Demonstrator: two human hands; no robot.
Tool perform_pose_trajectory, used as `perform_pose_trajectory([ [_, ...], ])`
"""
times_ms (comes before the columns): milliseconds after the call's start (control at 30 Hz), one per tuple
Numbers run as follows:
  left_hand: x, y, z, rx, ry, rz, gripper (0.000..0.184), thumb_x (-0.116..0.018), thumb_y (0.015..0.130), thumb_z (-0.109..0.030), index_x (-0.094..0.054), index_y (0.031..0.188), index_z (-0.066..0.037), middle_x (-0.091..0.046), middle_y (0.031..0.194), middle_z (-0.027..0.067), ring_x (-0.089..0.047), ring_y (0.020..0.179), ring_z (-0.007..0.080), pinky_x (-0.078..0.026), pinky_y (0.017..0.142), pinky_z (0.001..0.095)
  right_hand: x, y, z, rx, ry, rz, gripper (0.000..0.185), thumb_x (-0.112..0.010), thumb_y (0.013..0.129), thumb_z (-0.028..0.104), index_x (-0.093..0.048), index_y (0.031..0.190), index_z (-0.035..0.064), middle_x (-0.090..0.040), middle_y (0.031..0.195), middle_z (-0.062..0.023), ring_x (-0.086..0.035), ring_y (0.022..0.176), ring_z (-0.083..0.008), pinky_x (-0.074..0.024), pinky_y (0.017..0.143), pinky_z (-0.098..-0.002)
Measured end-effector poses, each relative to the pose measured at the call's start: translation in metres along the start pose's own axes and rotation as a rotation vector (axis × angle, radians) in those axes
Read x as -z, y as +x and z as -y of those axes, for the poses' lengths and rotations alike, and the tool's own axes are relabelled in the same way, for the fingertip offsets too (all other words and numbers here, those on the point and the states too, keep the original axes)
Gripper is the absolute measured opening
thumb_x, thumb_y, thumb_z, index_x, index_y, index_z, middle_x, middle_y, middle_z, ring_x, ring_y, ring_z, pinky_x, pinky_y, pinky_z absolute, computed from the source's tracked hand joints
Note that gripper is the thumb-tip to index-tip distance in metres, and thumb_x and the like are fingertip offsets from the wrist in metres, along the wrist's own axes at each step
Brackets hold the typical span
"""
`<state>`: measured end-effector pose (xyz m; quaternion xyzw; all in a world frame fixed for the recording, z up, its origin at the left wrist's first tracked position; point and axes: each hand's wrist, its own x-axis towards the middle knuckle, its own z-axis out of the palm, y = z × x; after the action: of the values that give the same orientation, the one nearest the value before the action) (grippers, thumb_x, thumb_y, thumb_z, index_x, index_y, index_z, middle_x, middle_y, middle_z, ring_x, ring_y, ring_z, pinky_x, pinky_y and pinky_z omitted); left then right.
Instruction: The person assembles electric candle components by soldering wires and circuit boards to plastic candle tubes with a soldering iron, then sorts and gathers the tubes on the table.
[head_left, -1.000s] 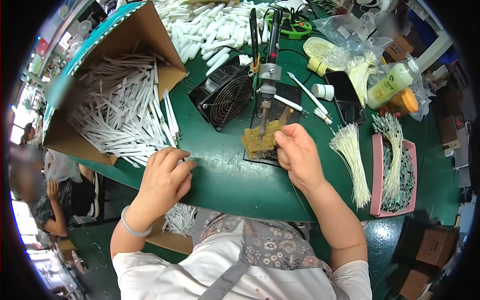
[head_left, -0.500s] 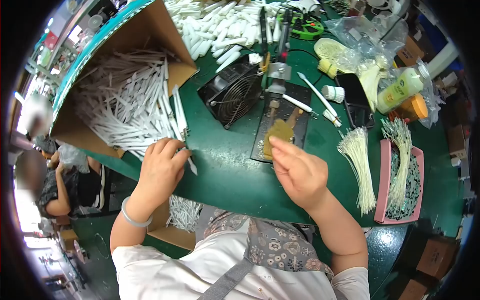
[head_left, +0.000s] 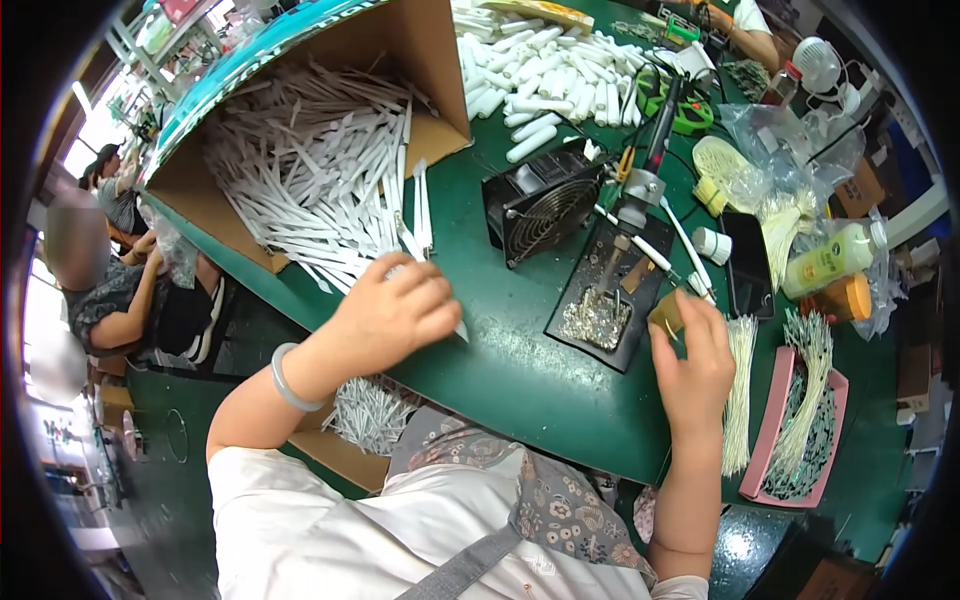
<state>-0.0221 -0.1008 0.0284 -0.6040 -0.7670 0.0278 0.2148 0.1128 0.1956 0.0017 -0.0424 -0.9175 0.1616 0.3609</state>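
Note:
My left hand [head_left: 398, 305] is closed round a white pointed tube [head_left: 461, 330], mostly hidden by the fingers, in front of the cardboard box [head_left: 435, 145] of white tubes. My right hand [head_left: 695, 355] pinches a yellow-brown sponge [head_left: 667, 313] at the right edge of a black tray [head_left: 575, 335]. Silvery solder scraps [head_left: 597, 318] lie on this tray. A soldering iron [head_left: 638, 192] in its stand points down over the tray, and its tip is hard to make out.
A black fan [head_left: 550, 205] stands left of the iron. Right of it are a phone [head_left: 748, 265], a wire bundle [head_left: 740, 400], a pink tray [head_left: 765, 450] with parts and a bottle [head_left: 830, 260]. White tubes [head_left: 560, 70] are heaped at the back; people sit at left.
The view has shifted left, so the table things appear further right. My right hand has moved the sponge off the scraps to the tray's right edge. The tube stays in my left hand.

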Motion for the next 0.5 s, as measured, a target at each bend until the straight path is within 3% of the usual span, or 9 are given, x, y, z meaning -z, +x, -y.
perform_pose_trajectory([
  [67,0.003,0.0,-0.014,-0.064,-0.056,-0.137,0.021,-0.059,0.071,-0.017,-0.052,0.091,-0.013,-0.058,0.092,0.0021,-0.057,0.088,0.0181,-0.045,0.078,0.0352,0.006,-0.003,0.01,-0.05,0.193,0.027,0.029,-0.071,0.068,0.0,-0.065,0.096,0.0041,-0.06,0.08,-0.0103,-0.058,0.062,-0.0221,-0.0469,0.052,-0.0293],
  [100,0.004,0.001,-0.019,-0.12,-0.039,-0.23,0.019,-0.06,0.073,-0.016,-0.052,0.09,-0.014,-0.058,0.091,0.001,-0.057,0.082,0.0161,-0.046,0.072,0.0316,0.007,-0.006,0.014,-0.064,0.226,0.043,0.025,-0.071,0.068,-0.002,-0.066,0.092,0.0043,-0.052,0.067,-0.0073,-0.051,0.053,-0.0202,-0.0408,0.047,-0.0292],
  [133,0.004,0.0,-0.025,-0.132,-0.034,-0.245,0.019,-0.059,0.073,-0.017,-0.051,0.09,-0.014,-0.057,0.091,0.0009,-0.056,0.084,0.0155,-0.045,0.073,0.0308,0.004,-0.007,0.018,0.005,0.25,-0.004,0.023,-0.07,0.067,-0.004,-0.067,0.089,0.0041,-0.051,0.064,-0.0068,-0.051,0.052,-0.0194,-0.0396,0.046,-0.0297],
  [300,0.003,-0.002,-0.045,-0.213,-0.057,-0.31,0.018,-0.058,0.076,-0.019,-0.048,0.091,-0.015,-0.057,0.092,0.0008,-0.054,0.086,0.0135,-0.043,0.068,0.0267,-0.002,-0.011,0.034,0.106,0.414,0.036,0.024,-0.068,0.069,-0.006,-0.068,0.092,0.0026,-0.053,0.063,-0.0072,-0.051,0.049,-0.0179,-0.0413,0.046,-0.0278],
  [400,0.008,0.001,-0.057,-0.298,-0.094,-0.394,0.013,-0.056,0.079,-0.02,-0.051,0.09,-0.016,-0.058,0.095,-0.0009,-0.053,0.087,0.0116,-0.041,0.068,0.0255,-0.008,-0.018,0.045,-0.167,0.803,0.462,0.021,-0.06,0.083,0.003,-0.065,0.103,-0.0002,-0.063,0.075,-0.0082,-0.061,0.063,-0.0163,-0.0472,0.057,-0.0257],
  [500,0.004,0.009,-0.073,-0.419,-0.096,-0.529,0.01,-0.057,0.08,-0.021,-0.055,0.09,-0.018,-0.059,0.095,-0.0051,-0.051,0.09,0.0089,-0.04,0.073,0.0264,-0.012,-0.021,0.052,-0.203,1.086,0.815,0.023,-0.055,0.089,0.011,-0.063,0.108,0.0002,-0.065,0.08,-0.0075,-0.062,0.074,-0.0158,-0.0482,0.065,-0.0263],
])
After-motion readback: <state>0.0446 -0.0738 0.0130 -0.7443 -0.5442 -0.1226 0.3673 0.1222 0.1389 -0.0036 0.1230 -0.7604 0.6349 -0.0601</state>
